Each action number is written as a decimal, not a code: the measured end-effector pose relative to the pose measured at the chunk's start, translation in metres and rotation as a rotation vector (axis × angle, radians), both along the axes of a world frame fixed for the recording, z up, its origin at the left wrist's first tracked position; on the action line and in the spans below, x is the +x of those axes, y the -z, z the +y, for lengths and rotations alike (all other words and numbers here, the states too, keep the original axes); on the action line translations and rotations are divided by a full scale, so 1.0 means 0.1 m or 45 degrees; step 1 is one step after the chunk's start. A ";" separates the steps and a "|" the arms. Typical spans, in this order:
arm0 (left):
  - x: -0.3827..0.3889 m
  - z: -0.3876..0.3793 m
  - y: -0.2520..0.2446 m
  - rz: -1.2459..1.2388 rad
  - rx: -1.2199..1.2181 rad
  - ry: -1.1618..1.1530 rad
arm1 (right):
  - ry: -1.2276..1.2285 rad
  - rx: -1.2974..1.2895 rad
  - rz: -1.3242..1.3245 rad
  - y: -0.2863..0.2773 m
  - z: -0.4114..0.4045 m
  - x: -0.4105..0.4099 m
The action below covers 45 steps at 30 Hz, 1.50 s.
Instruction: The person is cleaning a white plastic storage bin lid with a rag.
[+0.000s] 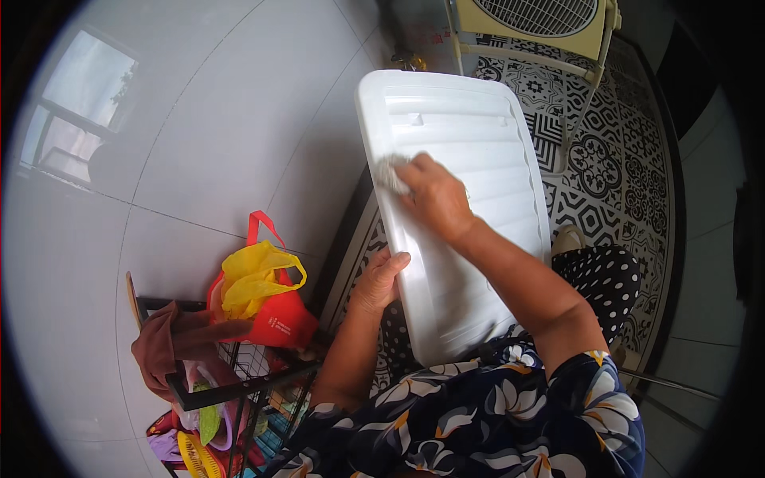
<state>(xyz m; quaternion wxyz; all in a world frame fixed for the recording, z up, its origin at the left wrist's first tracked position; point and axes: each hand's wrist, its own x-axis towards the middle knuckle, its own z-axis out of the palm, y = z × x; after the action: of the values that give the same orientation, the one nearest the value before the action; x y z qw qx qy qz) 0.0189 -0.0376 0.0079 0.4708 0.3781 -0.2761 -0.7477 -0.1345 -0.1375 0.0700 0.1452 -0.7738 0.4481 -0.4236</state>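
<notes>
A large white plastic lid with a ribbed, recessed face leans against the lap, tilted up and away from the body. My left hand grips its left edge, the thumb lying over the rim and the fingers out of sight beneath. In my right hand is a bunched greyish-white cloth, pressed to the lid's left border above the left hand. My right forearm crosses over the lower half of the lid.
To the left stands a black metal wire rack holding a red bag, a yellow plastic bag and a brown cloth. A cream box fan stands on the patterned tile floor. A tiled wall rises at left.
</notes>
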 end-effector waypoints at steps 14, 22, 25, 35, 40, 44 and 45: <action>0.02 0.02 0.01 -0.037 -0.061 0.051 | 0.151 -0.308 0.210 -0.02 -0.47 -0.15; 0.04 -0.01 -0.01 -0.054 -0.052 0.089 | 0.349 0.127 0.512 0.54 -0.75 -0.87; 0.02 -0.02 -0.01 -0.080 -0.058 0.088 | 0.478 0.422 0.649 0.65 -0.89 -1.15; -0.12 -0.08 -0.11 -0.084 -0.103 0.017 | -0.035 0.197 0.061 0.05 -0.43 -0.43; -0.07 -0.08 -0.07 -0.085 -0.013 0.023 | 0.126 0.169 0.088 0.43 -0.45 -0.74; -0.07 -0.11 -0.08 -0.108 0.004 0.033 | 0.505 0.870 0.430 1.27 -0.46 -1.52; -0.07 -0.11 -0.07 -0.136 -0.010 0.019 | 0.453 0.978 0.411 1.56 -0.41 -1.79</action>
<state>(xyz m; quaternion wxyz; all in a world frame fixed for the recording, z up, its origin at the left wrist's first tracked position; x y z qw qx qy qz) 0.0118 -0.0485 0.0150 0.4515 0.4135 -0.3065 -0.7289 -0.3135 -0.1783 -0.0863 0.2748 -0.6310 0.7157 -0.1188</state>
